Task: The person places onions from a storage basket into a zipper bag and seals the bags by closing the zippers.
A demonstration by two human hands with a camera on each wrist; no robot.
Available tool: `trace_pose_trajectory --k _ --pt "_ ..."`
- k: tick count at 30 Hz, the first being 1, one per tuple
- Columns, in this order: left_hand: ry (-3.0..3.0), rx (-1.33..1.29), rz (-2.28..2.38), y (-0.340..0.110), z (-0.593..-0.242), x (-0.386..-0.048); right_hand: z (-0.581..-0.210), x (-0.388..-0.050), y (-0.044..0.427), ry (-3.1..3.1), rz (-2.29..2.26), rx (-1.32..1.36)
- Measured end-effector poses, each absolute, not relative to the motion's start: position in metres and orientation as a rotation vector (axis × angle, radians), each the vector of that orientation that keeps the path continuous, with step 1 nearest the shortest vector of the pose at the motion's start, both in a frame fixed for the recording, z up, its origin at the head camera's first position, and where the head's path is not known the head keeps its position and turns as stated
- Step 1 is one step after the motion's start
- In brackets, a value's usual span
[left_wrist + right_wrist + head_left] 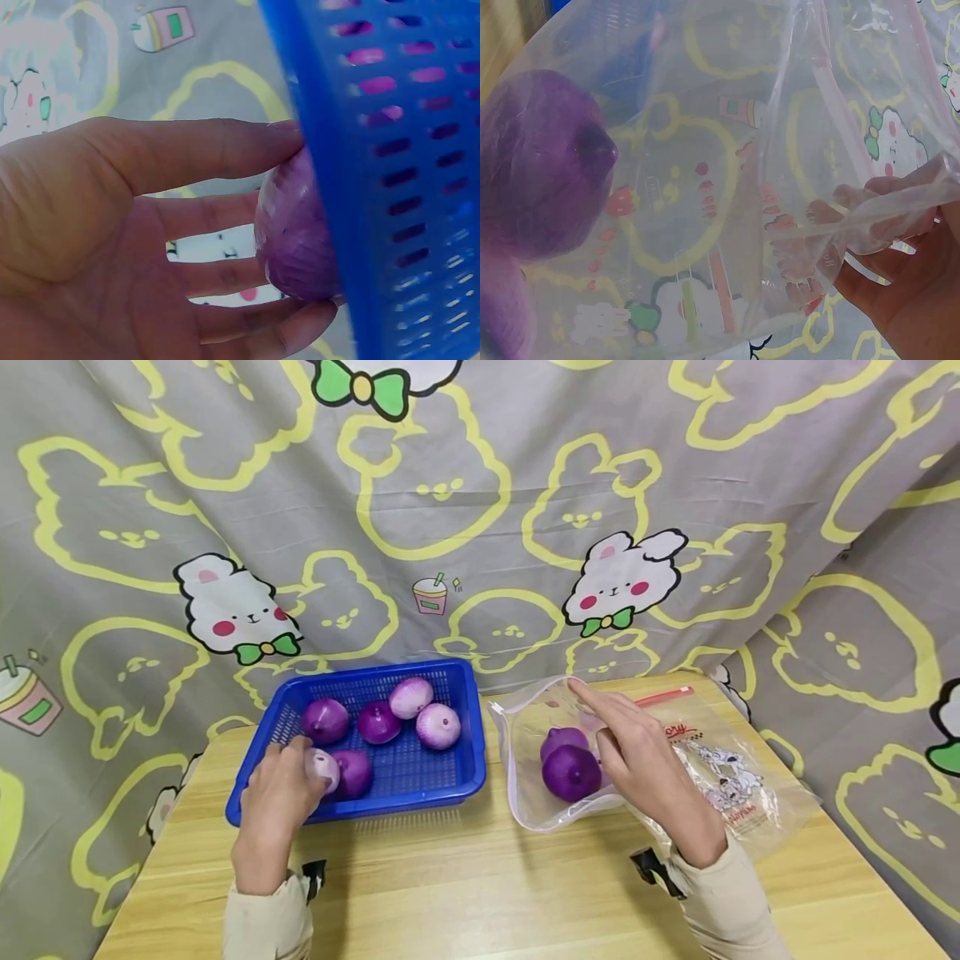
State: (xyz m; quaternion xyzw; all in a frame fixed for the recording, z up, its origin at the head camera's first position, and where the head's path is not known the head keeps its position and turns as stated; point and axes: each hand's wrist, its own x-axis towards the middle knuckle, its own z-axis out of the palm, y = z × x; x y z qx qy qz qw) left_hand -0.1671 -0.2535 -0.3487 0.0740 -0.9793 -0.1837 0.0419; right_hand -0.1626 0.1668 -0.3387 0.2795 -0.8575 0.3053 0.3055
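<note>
My left hand (281, 789) reaches into the near left corner of the blue plastic basket (427, 795) and grips a pale purple onion (322, 770). In the left wrist view the thumb lies on one side of that onion (296, 232) and the fingers on the other. A dark purple onion (354, 774) sits right beside it. My right hand (645, 756) holds the rim of a clear zip bag (525, 793), whose mouth gapes open. Inside the bag are two dark purple onions (572, 773). The right wrist view shows fingers behind and around the bag's film (885, 217).
Several other onions (326, 721), dark and pale, lie toward the back and right of the basket. A second printed clear bag with a red slider strip (663, 696) lies flat at the right. A patterned curtain (465, 527) hangs behind the wooden table (480, 885).
</note>
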Motion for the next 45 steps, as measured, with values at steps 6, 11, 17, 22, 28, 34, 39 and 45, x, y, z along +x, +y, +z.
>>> trace_pose_trajectory --k 6,11,17,22,28,34,39,45 --pt "-2.946 0.178 -0.538 -0.244 -0.340 -0.161 -0.338 -0.162 0.166 -2.277 0.810 0.735" --pt "-2.884 0.133 -0.528 -0.235 -0.334 -0.156 -0.338 -0.162 0.165 -2.288 0.814 0.733" --pt "-2.783 0.043 -0.510 -0.225 -0.327 -0.150 -0.339 -0.161 0.165 -2.297 0.813 0.733" --pt "-2.685 -0.036 -0.504 -0.216 -0.322 -0.144 -0.340 -0.161 0.165 -2.297 0.812 0.733" --pt "-2.617 -0.080 -0.524 -0.208 -0.318 -0.140 -0.339 -0.161 0.165 -2.301 0.811 0.732" --pt "-2.541 -0.146 -0.541 -0.201 -0.316 -0.139 -0.339 -0.162 0.165 -2.293 0.811 0.732" --pt "-2.467 -0.253 -0.576 -0.194 -0.314 -0.137 -0.339 -0.162 0.165 -2.290 0.812 0.730" --pt "-2.412 -0.364 -0.594 -0.179 -0.313 -0.134 -0.339 -0.162 0.166 -2.292 0.813 0.729"
